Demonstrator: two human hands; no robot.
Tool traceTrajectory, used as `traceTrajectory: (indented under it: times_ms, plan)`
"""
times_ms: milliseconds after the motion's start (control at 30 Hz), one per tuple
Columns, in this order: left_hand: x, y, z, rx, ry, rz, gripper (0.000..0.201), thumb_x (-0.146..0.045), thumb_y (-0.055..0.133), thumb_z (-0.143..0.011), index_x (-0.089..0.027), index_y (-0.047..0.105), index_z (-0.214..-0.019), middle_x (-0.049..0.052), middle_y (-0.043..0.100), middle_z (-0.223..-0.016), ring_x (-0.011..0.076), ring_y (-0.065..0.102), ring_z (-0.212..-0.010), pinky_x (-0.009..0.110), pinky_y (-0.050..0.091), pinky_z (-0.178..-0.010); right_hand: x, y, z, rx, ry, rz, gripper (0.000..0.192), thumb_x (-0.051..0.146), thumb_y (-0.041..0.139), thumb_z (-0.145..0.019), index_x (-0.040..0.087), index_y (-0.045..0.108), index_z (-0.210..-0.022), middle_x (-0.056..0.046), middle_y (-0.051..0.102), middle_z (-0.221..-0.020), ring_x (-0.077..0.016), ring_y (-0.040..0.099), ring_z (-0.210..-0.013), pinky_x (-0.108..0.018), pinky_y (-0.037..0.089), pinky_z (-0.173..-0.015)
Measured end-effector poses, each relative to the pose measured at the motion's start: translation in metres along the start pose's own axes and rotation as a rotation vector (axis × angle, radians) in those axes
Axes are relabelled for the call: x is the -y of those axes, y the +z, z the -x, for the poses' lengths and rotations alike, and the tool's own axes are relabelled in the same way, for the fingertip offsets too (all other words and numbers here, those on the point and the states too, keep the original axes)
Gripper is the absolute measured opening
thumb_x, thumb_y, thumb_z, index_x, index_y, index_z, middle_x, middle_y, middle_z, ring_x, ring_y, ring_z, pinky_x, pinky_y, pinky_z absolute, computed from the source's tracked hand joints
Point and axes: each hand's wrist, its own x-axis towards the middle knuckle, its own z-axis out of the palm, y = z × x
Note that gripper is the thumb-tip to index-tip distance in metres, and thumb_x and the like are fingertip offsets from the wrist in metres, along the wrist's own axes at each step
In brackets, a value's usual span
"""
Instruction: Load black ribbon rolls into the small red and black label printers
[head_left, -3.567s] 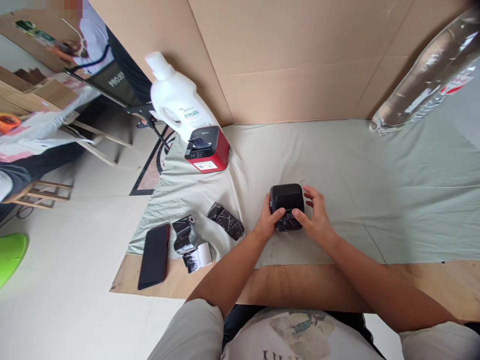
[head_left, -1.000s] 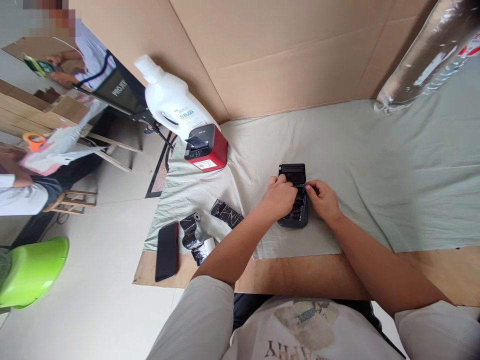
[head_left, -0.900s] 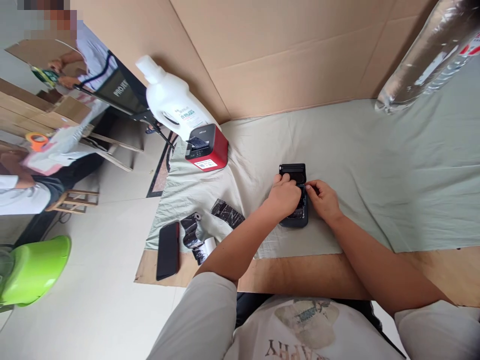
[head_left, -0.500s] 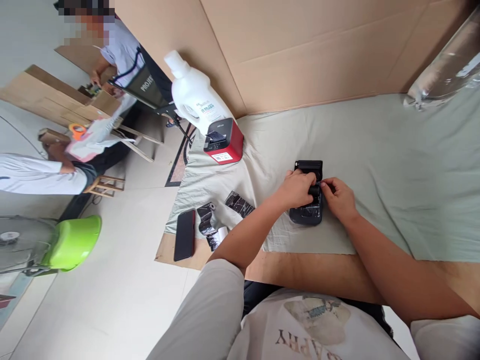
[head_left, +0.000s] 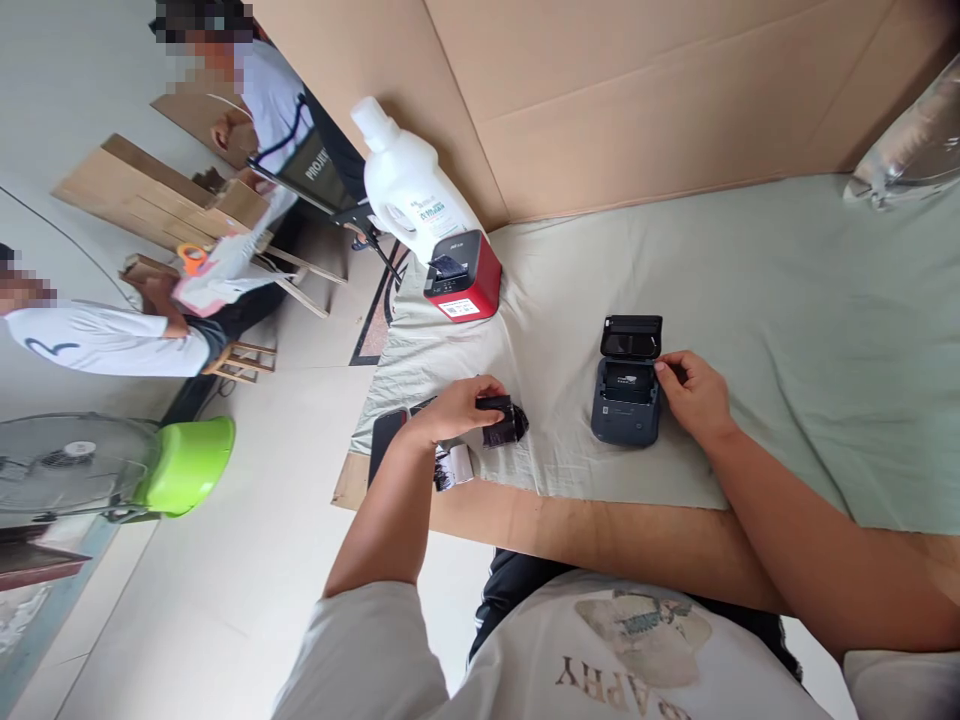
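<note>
Plywood edges the table [head_left: 600, 520] nearest, under a grey-green cloth [head_left: 787, 330]. On it, the left hand [head_left: 450, 408] grips a black roll [head_left: 504, 420]; the right hand [head_left: 694, 395], fingers curled, touches the open black printer [head_left: 626, 395]. Farther back stand a red printer [head_left: 463, 276], a white bottle [head_left: 409, 185] and a cardboard wall [head_left: 637, 90].

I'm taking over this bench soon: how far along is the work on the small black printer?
Done: the black printer lies lid-open, its bay apparently bare. In hand: left hand grips a dark roll; right hand touches the printer's side. Left: nothing loaded, lid unshut.
</note>
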Motion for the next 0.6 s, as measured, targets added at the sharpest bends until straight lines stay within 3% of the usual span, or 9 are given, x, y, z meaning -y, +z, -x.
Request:
traceTrajectory:
  times_ms: [167, 333, 467, 533, 600]
  plan:
    - [0.025, 0.01, 0.018, -0.084, -0.173, -0.294, 0.026, -0.024, 0.061, -0.069, -0.022, 0.067, -0.094, 0.003, 0.072, -0.092, 0.0267, 0.066, -0.088, 0.036, 0.049, -0.08, 0.001, -0.001, 0.001, 0.008, 0.001, 0.014, 0.035, 0.053, 0.05, -0.086, 0.022, 0.066, -0.089, -0.009, 0.071, -0.084, -0.0253, 0.063, -0.078, -0.042, 0.049, -0.075]
    - [0.034, 0.013, 0.021, -0.142, -0.135, -0.255, 0.023, -0.031, 0.07, -0.07, -0.023, 0.07, -0.091, 0.005, 0.071, -0.097, 0.0278, 0.065, -0.093, 0.037, 0.049, -0.084, 0.001, -0.002, 0.001, 0.003, -0.004, 0.017, 0.036, 0.055, 0.05, -0.087, 0.022, 0.065, -0.09, -0.008, 0.071, -0.082, -0.025, 0.063, -0.077, -0.042, 0.049, -0.075]
    - [0.049, -0.003, 0.02, -0.369, -0.196, -0.315, 0.018, -0.03, 0.06, -0.081, -0.021, 0.069, -0.093, 0.008, 0.069, -0.106, 0.0271, 0.064, -0.1, 0.039, 0.049, -0.094, 0.0, -0.002, 0.0, 0.003, -0.011, 0.01, 0.037, 0.055, 0.05, -0.087, 0.022, 0.066, -0.09, -0.008, 0.071, -0.082, -0.0239, 0.062, -0.074, -0.04, 0.049, -0.073]
    - [0.061, -0.013, 0.02, -0.435, -0.264, -0.446, 0.028, -0.018, 0.057, -0.078, -0.022, 0.068, -0.103, 0.01, 0.067, -0.118, 0.0311, 0.059, -0.117, 0.044, 0.045, -0.103, 0.0, -0.002, 0.0, 0.0, -0.016, 0.005, 0.037, 0.055, 0.051, -0.087, 0.022, 0.066, -0.09, -0.008, 0.071, -0.082, -0.0237, 0.062, -0.074, -0.04, 0.049, -0.073]
    - [0.075, -0.019, 0.019, -0.368, -0.338, -0.534, 0.048, -0.009, 0.058, -0.07, -0.023, 0.066, -0.115, 0.011, 0.063, -0.131, 0.035, 0.051, -0.129, 0.049, 0.041, -0.107, 0.0, -0.001, 0.0, 0.0, -0.019, 0.0, 0.036, 0.054, 0.051, -0.086, 0.022, 0.066, -0.089, -0.008, 0.072, -0.083, -0.0238, 0.062, -0.074, -0.041, 0.049, -0.074]
